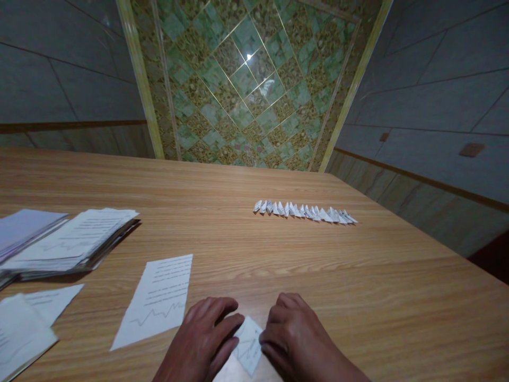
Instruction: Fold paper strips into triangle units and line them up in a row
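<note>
A small folded paper [249, 347], diamond-shaped with faint printed lines, lies on the table between my hands. My left hand [202, 337] holds its left edge with thumb and forefinger, the other fingers curled above. At the opposite corner, my right hand [292, 331] pinches the paper, its fingers bent inward. Parts of both edges are hidden under the fingertips. Left of my left hand lies a flat printed sheet [159, 294] with text lines and a zigzag graph.
A row of several small folded paper pieces [304, 211] stands farther back on the wooden table [222, 228]. At the left are a stack of printed sheets [75, 239] and loose papers [27, 329]. A tiled wall [246, 90] rises beyond the far edge.
</note>
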The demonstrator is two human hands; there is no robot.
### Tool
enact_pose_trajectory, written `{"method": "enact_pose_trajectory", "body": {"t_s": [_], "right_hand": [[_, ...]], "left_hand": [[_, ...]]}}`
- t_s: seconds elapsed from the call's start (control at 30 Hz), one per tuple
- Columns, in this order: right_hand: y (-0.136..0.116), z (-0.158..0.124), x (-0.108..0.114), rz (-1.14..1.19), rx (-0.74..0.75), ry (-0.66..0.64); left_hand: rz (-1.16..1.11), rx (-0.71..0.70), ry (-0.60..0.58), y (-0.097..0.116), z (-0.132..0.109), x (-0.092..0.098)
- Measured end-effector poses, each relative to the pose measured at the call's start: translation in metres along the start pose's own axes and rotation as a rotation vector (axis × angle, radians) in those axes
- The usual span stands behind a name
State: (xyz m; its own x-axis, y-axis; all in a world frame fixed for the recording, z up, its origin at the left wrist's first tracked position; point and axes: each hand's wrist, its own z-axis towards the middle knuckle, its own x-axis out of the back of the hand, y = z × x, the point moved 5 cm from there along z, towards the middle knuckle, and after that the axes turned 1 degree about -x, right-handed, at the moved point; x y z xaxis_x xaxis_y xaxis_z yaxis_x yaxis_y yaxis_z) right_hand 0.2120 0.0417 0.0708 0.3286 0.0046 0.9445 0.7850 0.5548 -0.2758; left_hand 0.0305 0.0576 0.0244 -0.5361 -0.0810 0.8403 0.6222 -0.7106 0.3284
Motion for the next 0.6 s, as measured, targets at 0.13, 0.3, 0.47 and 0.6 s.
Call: {"method": "enact_pose_trajectory", "body": {"t_s": [0.13, 0.3, 0.47, 0.6], "right_hand": [[0.008, 0.001, -0.012, 0.134, -0.246, 0.078], [0.004, 0.000, -0.027, 0.252, -0.291, 0.123], [0.006, 0.001, -0.030, 0.367, -0.272, 0.113], [0.005, 0.005, -0.026, 0.548, -0.163, 0.183]], "left_hand": [[-0.008, -0.023, 0.008, 0.000, -0.001, 0.001], [-0.005, -0.052, 0.028, 0.004, 0.001, 0.005], [0.026, -0.044, 0.047, 0.004, 0.003, 0.009], [-0.094, 0.005, 0.038, 0.010, 0.008, 0.018]]}}
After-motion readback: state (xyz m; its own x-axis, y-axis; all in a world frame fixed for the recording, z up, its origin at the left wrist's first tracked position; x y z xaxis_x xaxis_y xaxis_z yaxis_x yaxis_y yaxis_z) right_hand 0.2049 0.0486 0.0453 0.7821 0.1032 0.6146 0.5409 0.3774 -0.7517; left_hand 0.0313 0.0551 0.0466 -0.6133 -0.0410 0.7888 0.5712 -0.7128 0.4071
